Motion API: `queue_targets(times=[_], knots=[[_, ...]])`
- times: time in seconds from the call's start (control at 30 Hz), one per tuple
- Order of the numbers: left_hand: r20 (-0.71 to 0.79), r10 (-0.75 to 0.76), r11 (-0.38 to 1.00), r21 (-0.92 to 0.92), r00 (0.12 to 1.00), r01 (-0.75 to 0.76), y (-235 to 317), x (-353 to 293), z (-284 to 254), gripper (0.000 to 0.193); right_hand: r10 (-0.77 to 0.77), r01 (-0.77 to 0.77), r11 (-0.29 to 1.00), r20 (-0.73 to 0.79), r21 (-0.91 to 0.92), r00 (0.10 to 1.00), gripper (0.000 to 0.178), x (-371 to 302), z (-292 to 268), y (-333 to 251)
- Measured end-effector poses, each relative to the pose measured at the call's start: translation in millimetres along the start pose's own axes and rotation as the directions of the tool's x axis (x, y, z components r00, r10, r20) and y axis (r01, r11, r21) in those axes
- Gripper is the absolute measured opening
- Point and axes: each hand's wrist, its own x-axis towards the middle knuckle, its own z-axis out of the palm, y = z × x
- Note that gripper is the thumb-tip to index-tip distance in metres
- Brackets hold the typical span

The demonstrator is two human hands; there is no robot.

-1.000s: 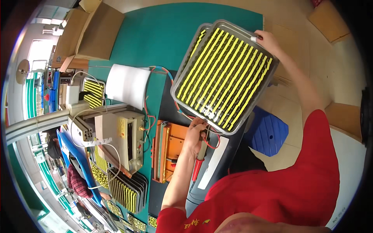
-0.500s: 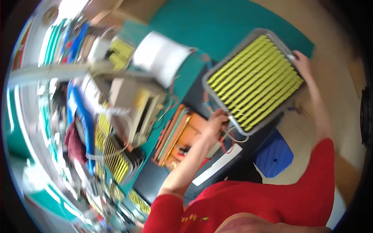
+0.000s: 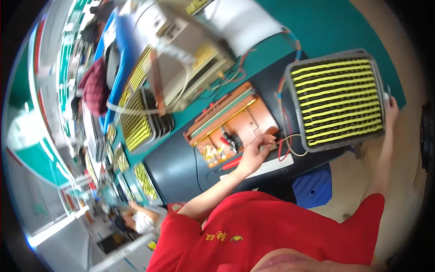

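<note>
A grey rimmed tray (image 3: 297, 109) holds several rows of yellow-topped dark strips, over the right part of the black mat. At its right rim is my right hand (image 3: 392, 111), fingers closed around a small white thing (image 3: 386, 96) with a thin tip; its kind is unclear. My left hand (image 3: 256, 156) is apart from the tray, above the near edge of an orange-brown fixture (image 3: 260, 115). Its fingers are pinched, and red and pale wire leads (image 3: 287, 141) run to the fingertips. Small yellowish parts (image 3: 212, 154) and a black clamp-like piece (image 3: 232, 141) lie on the fixture.
A beige instrument box (image 3: 206, 68) with cables stands behind the fixture. Another tray of yellow strips (image 3: 136, 122) is to its left, beside a blue bin (image 3: 118, 68). A white strip (image 3: 267, 168) lies along the near edge. A blue stool (image 3: 312, 188) stands below. Other people work at the far left.
My left hand has let go of the tray's near rim and is now over the fixture. The tray has turned and shifted right in view. My right hand stays at its right side.
</note>
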Motion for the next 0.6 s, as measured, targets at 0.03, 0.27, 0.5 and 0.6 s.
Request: queue_targets(times=[0.03,0.27,0.5,0.6], knots=[[0.005,-0.054,0.999,-0.001,0.999,0.054,7,-7,-5,0.021,-0.042,0.018,0.987,-0.147,-0.162,0.988,0.042,8,-10,27],[-0.129,0.114,0.983,0.156,0.985,-0.093,23,-60,-34,0.019,-0.169,0.076,0.954,-0.312,-0.289,0.935,0.038,31,-13,18],[0.083,0.253,0.867,-0.462,0.964,-0.188,92,-108,-44,0.02,-0.109,0.172,0.89,-0.169,0.422,0.98,0.033,-38,9,-148],[0.177,0.491,0.702,-0.66,0.853,-0.267,126,-139,-62,0.021,-0.119,0.079,0.841,0.04,0.535,0.992,0.036,-123,48,-230]])
